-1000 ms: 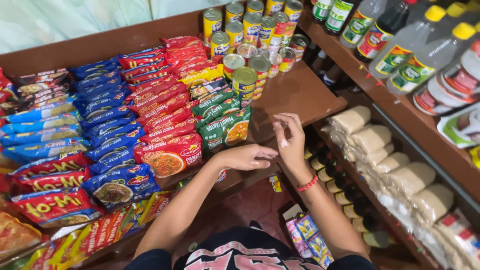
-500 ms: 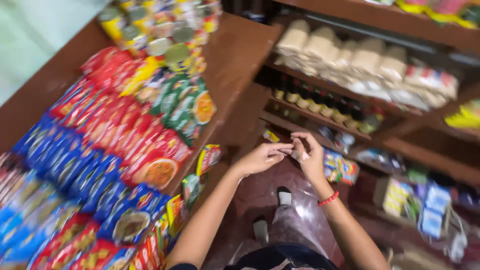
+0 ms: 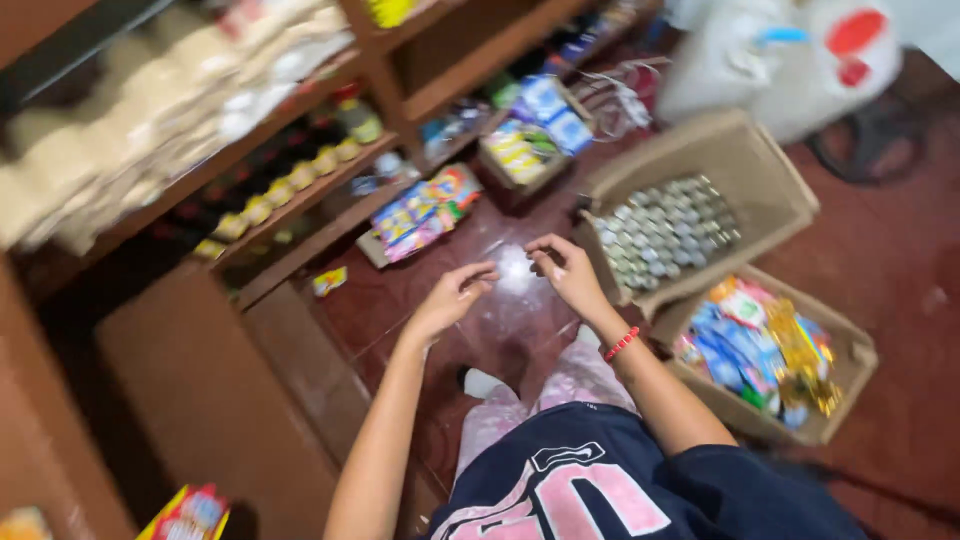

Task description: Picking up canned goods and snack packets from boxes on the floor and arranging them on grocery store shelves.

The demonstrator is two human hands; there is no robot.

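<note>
My left hand (image 3: 452, 297) and my right hand (image 3: 567, 272) hover close together above the shiny red floor, fingers loosely curled, with nothing visible in either. A red bead bracelet (image 3: 622, 343) circles my right wrist. Just right of my right hand stands an open cardboard box (image 3: 775, 190) filled with several silver-topped cans (image 3: 665, 232). Nearer me, a second cardboard box (image 3: 850, 352) holds colourful snack packets (image 3: 752, 340).
Wooden shelves (image 3: 300, 170) on the left carry pale bagged goods and small jars. Bright packets (image 3: 425, 212) and a small box of packets (image 3: 535, 135) lie on the floor by the shelf. White sacks (image 3: 770, 55) stand at the back right. A wooden counter (image 3: 200, 400) is at my left.
The view has swung away from the counter of noodle packets and cans, down and right to the floor and the boxes. My hands have stayed close together in front of me.
</note>
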